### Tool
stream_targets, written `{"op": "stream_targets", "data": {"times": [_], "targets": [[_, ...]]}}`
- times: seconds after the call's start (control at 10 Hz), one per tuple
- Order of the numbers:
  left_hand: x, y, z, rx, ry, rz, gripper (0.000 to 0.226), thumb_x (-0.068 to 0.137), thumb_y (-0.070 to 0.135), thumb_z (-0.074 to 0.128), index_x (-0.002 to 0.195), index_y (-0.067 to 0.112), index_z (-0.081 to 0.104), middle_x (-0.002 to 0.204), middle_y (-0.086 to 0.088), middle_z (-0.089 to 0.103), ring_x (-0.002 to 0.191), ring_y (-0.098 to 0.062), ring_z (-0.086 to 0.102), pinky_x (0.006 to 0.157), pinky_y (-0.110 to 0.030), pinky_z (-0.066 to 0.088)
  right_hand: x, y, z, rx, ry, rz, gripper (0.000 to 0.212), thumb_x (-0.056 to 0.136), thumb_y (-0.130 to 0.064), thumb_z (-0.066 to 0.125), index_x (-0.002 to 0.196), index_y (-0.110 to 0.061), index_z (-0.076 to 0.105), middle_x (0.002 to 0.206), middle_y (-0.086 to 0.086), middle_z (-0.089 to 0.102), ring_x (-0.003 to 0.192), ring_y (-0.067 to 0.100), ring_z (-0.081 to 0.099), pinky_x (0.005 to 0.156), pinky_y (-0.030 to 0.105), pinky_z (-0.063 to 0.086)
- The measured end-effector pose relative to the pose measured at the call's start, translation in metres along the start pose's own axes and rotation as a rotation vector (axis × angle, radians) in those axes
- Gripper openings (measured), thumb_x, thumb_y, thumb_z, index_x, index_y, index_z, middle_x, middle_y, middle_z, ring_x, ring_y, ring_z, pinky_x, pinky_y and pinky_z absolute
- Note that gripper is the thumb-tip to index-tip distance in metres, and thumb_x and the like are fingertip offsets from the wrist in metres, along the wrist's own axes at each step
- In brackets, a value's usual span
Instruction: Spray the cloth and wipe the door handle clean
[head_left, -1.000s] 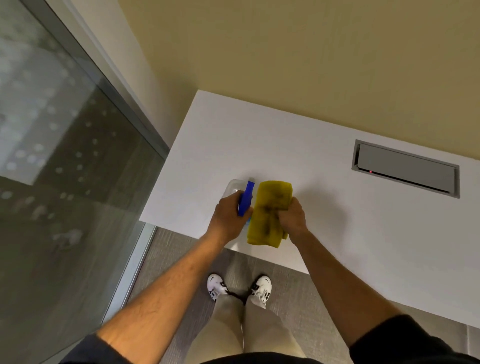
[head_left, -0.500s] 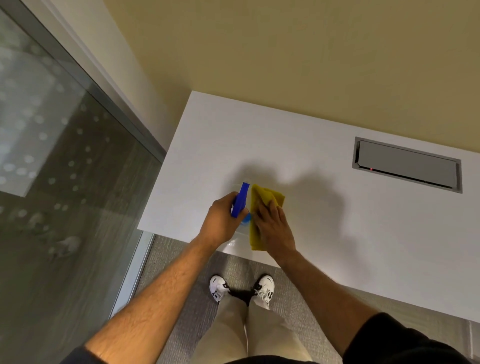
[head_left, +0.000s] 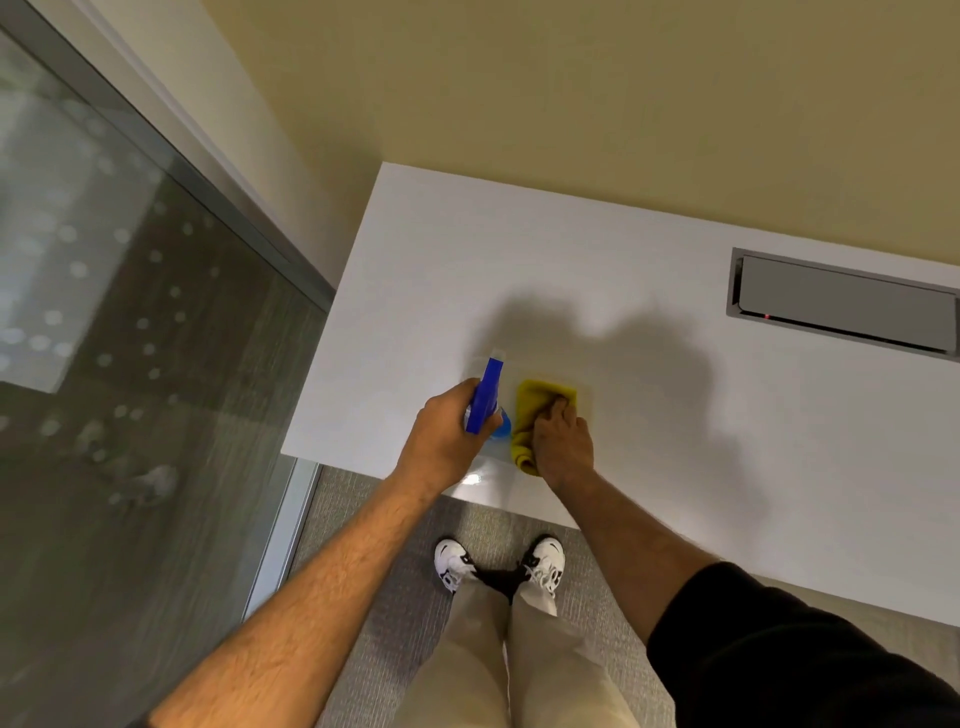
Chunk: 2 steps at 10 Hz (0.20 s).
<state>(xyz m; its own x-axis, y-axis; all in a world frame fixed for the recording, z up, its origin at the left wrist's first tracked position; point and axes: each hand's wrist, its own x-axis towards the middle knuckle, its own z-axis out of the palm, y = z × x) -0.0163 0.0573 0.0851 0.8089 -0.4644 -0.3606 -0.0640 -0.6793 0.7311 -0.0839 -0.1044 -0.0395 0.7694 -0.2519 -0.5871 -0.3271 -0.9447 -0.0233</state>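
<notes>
**Two hands, one cloth, one bottle**

One yellow cloth (head_left: 540, 402) lies on the white table (head_left: 675, 415) under our right hand (head_left: 563, 447), whose fingers curl down onto it. We cannot tell whether they pinch the fabric or only press it, since the hand hides most of the cloth. Just left of that grip, our left hand (head_left: 447, 441) is closed around the spray bottle (head_left: 485, 400). We see its blue trigger head clearly, but the clear body is mostly hidden under the palm, and whether it touches the table is hard to judge. Farther right of both grips, a grey hatch (head_left: 847, 306) is cut off by the picture's edge. A glass panel (head_left: 130, 364) stands at the left.
</notes>
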Motion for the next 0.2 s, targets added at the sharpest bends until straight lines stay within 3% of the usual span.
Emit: {"op": "stream_targets", "data": {"times": [0.1, 0.2], "targets": [[0.0, -0.002, -0.004, 0.017, -0.018, 0.012, 0.038, 0.096, 0.031, 0.068, 0.129, 0.015, 0.061, 0.119, -0.003, 0.072, 0.101, -0.018, 0.067, 0.076, -0.01, 0.045, -0.001, -0.001, -0.006, 0.06, -0.045, 0.004, 0.053, 0.102, -0.032, 0.052, 0.146, -0.005, 0.044, 0.161, 0.022, 0.025, 0.15, 0.034, 0.023, 0.115, 0.044, 0.036], [-0.008, -0.002, -0.011, 0.007, -0.043, 0.014, 0.062, 0.095, 0.032, 0.069, 0.151, 0.018, 0.046, 0.149, -0.004, 0.058, 0.132, -0.024, 0.058, 0.101, -0.026, 0.05, -0.01, 0.003, -0.025, 0.286, 0.025, 0.016, 0.045, 0.103, -0.032, 0.047, 0.139, -0.005, 0.046, 0.149, 0.019, 0.044, 0.134, 0.033, 0.046, 0.103, 0.045, 0.048]]}}
